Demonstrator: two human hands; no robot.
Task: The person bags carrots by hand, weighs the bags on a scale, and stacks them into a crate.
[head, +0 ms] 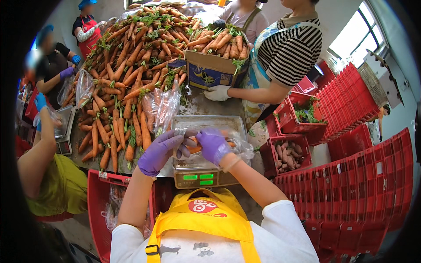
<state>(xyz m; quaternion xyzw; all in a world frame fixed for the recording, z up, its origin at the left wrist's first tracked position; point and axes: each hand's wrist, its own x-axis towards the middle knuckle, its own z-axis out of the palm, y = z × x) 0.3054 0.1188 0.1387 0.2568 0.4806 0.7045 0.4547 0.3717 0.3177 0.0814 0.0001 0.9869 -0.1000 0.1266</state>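
Note:
Both my hands wear purple gloves and meet above the steel pan [210,121] of a digital scale. My right hand [213,146] is closed on a clear plastic bag [245,146] with carrots in it, which lies over the pan. My left hand [162,151] has its fingers curled on the gathered plastic at the bag's other end; the exact grip is partly hidden. Some orange carrot [194,148] shows between the hands. Green digits glow on the scale's display [198,179]. Left of the pan, more clear bags [166,105] rest against a large carrot pile [128,72].
A cardboard box of carrots [210,70] stands beyond the scale, a co-worker's white-gloved hand [217,93] at its base. Red crates [345,184] are stacked at right, one holding sweet potatoes [289,156]. A red crate [98,210] with bagged produce sits below my left arm. Other people work around the table.

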